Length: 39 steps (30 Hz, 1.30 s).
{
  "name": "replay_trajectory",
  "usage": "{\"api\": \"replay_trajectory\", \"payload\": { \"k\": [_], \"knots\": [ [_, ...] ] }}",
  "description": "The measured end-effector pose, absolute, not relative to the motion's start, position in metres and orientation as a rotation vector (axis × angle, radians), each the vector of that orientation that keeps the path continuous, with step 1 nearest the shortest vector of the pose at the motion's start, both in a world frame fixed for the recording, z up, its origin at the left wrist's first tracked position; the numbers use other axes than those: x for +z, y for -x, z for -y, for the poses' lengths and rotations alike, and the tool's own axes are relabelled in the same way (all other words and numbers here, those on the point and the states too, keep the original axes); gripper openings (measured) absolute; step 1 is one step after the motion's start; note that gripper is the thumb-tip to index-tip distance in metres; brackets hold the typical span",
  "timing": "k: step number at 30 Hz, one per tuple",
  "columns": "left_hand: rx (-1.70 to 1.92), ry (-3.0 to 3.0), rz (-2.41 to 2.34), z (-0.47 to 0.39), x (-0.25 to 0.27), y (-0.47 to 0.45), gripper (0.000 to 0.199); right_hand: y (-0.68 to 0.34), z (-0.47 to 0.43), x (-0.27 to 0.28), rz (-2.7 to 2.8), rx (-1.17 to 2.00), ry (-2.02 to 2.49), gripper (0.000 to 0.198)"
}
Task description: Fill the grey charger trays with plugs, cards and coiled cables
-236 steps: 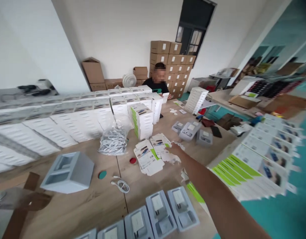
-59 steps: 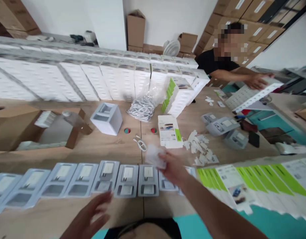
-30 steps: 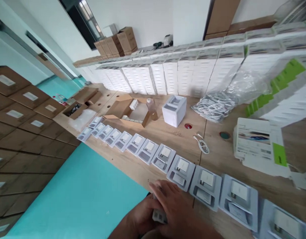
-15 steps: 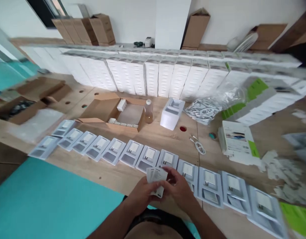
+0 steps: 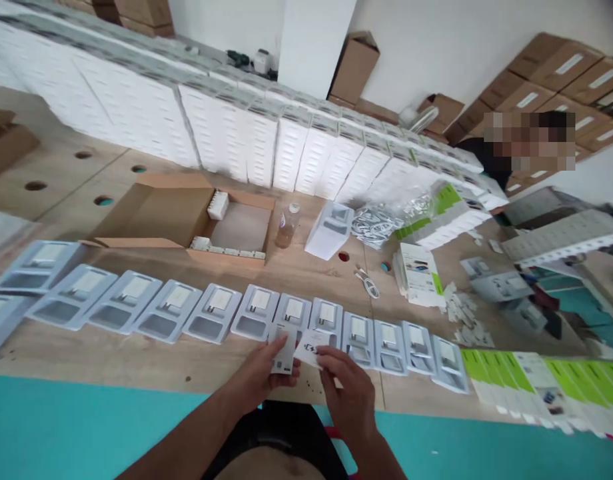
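Note:
My left hand (image 5: 256,370) is closed around a small stack of printed leaflets (image 5: 285,350), thumb on top. Between the fingertips of my right hand (image 5: 349,387) is a single white leaflet (image 5: 307,344) with a dark symbol on it, just right of the stack. Both hands are over the near edge of a row of pale plastic trays. Each tray, such as this tray (image 5: 206,328) left of my hands, carries a white adapter-like block (image 5: 220,298). In trays to the right, like this tray (image 5: 390,363), something flat and pale lies in the lower compartment.
An open cardboard box (image 5: 156,213) with small white blocks, a bottle (image 5: 286,230), stacked trays (image 5: 329,233) and a coiled white cable (image 5: 370,287) stand behind the row. White boxes (image 5: 226,140) form a wall at the back. Green-and-white sleeves (image 5: 521,380) lie right; another person (image 5: 491,160) is beyond.
My hands have moved apart, and one leaflet is now separate from the stack in my right hand. The view has turned right, bringing the green-and-white sleeves and another person into sight.

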<state>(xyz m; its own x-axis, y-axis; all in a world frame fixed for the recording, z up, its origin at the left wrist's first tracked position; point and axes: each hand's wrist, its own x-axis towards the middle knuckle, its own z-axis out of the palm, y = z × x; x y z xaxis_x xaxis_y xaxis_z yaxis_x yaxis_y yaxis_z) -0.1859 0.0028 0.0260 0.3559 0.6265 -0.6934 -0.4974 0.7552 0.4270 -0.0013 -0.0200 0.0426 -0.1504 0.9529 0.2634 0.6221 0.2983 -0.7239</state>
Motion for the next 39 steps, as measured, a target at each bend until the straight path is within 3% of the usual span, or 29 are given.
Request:
{"api": "replay_trajectory", "payload": {
  "k": [3,6,9,15,18,22,34,39],
  "knots": [
    [0.769,-0.294,-0.895,-0.003,0.036,0.173,0.041,-0.010,0.030,0.036,2.092,0.492,1.226,0.026],
    [0.758,-0.409,-0.942,0.001,0.040,0.160,0.040,-0.019,0.035,0.025,2.003,0.554,1.302,0.017],
    [0.744,-0.444,-1.066,0.007,0.040,0.148,0.038,-0.026,0.035,0.019,1.713,0.743,1.401,0.006],
    [0.769,-0.488,-1.153,0.006,0.042,0.125,0.039,-0.035,0.031,0.017,1.041,1.263,1.397,0.023],
    [0.714,-0.734,-1.151,-0.003,0.045,0.121,0.042,-0.035,0.031,0.014,0.975,1.195,1.428,0.025],
    [0.619,-1.046,-1.180,-0.014,0.049,0.132,0.024,-0.020,0.030,0.015,0.975,1.110,1.484,0.024],
    [0.573,-1.047,-1.150,-0.024,0.031,0.240,0.021,0.088,0.027,0.027,0.759,1.160,1.472,0.022],
    [0.414,-1.299,-1.238,-0.029,0.013,0.267,0.020,0.126,0.029,0.013,0.652,1.148,1.507,0.044]
  ]
}}
